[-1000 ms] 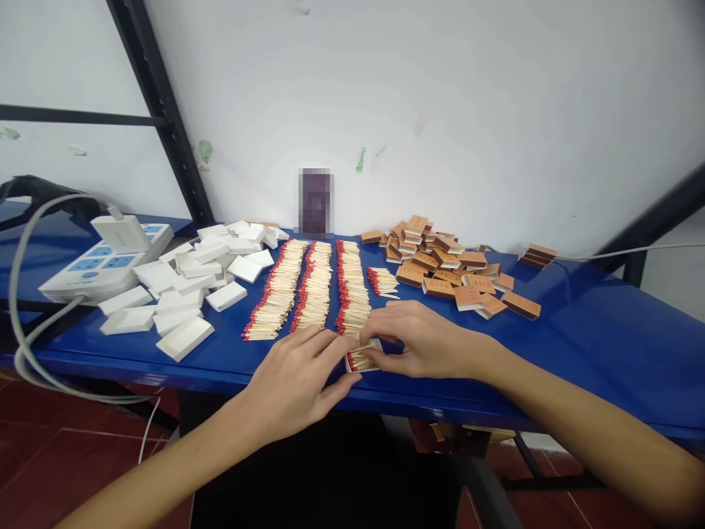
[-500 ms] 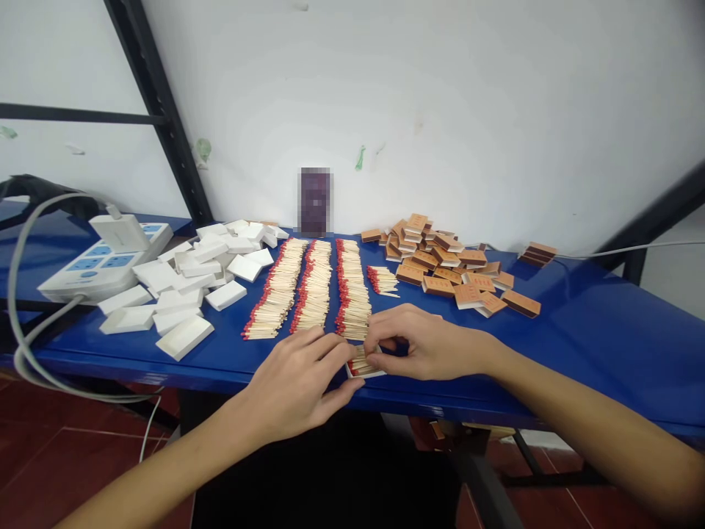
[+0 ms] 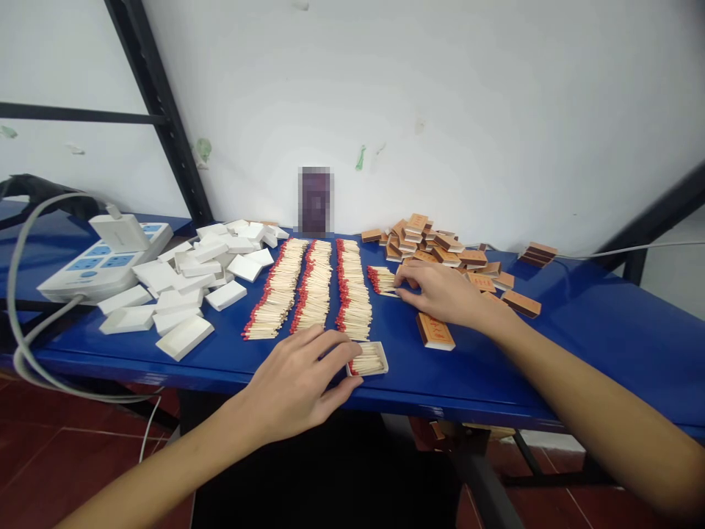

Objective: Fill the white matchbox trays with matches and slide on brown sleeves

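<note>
Near the table's front edge, my left hand (image 3: 308,371) grips the left end of a white matchbox tray (image 3: 384,361) between thumb and fingers. Red-tipped matches (image 3: 366,360) lie side by side in the tray. My right hand (image 3: 438,290) is at a small pile of matches (image 3: 382,281), thumb and fingertips closed at its right end; whether a match is pinched there I cannot make out. Just below that hand lies an orange matchbox sleeve (image 3: 435,332). Three long rows of matches (image 3: 352,290) stretch away behind the tray.
White trays (image 3: 184,275) are heaped at left, beside a power strip (image 3: 99,257) with cables. Orange matchbox sleeves (image 3: 474,258) pile up at back right. A blurred dark upright object (image 3: 316,202) leans on the wall. The blue table's front edge (image 3: 402,408) is close to me.
My right hand has left the tray and moved up and right to the small match pile, uncovering the tray's matches and an orange sleeve. My left hand stays on the tray.
</note>
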The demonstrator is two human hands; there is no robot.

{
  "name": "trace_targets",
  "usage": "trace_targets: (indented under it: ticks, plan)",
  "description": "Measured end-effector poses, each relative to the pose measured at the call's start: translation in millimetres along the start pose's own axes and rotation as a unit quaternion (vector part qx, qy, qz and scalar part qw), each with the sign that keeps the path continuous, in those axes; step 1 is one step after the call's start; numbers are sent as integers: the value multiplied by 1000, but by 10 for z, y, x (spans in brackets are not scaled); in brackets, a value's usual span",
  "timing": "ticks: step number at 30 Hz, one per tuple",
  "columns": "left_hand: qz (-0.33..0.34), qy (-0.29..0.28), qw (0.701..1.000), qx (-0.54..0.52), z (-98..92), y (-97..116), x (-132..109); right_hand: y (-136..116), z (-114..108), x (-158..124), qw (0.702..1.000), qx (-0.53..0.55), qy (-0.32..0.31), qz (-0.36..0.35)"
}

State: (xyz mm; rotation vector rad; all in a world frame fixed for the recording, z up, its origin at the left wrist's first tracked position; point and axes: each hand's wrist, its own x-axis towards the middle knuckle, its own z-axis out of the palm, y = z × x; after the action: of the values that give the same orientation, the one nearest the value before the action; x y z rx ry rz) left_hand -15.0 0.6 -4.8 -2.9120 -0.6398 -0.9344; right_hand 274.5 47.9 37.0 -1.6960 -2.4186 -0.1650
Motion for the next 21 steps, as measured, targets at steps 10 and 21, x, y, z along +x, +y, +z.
trace_targets:
  ticks: [10,21]
  plan:
    - [1,-10,1000,4,-4,7,7,34,47,49,999,38,-21,-24]
    - [-3,-18,1000,-6,-4,-2,-6,0,43,30,993,101,-65,-20]
